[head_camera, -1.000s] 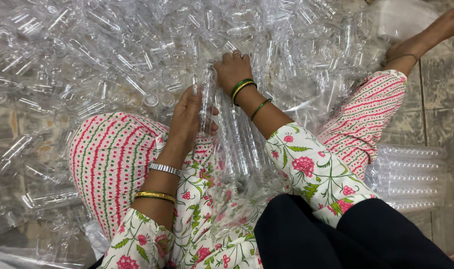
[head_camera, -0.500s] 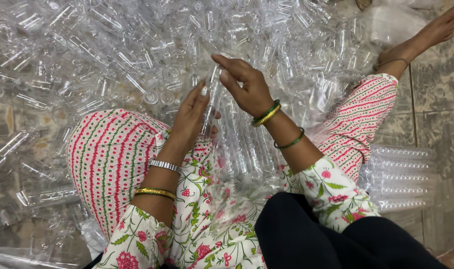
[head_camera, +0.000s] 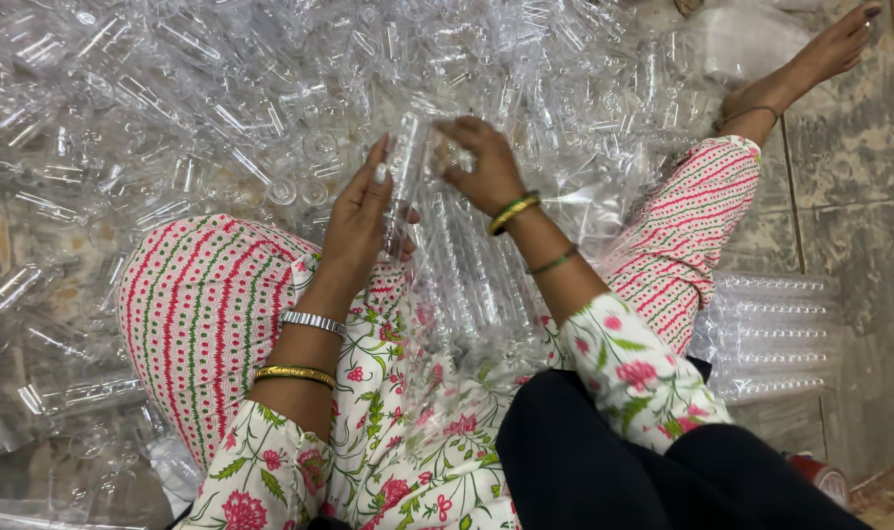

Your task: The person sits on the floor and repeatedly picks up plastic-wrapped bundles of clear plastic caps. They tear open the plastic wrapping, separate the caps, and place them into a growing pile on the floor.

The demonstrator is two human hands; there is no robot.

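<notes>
Hands-wise, her left hand [head_camera: 361, 211] and right hand [head_camera: 481, 165] are both clamped on a clear plastic tube [head_camera: 408, 186] going into the bagged row [head_camera: 467, 285] on her lap, some packed bundles [head_camera: 776, 334] sit beside her, and honestly the huge loose pile [head_camera: 221, 88] looks barely dented.

Cup stack [head_camera: 408, 186]: on the person's lap, between both hands.
Loose cups [head_camera: 172, 88]: beyond the stack.
Bagged stacks [head_camera: 776, 334]: right of it.
</notes>
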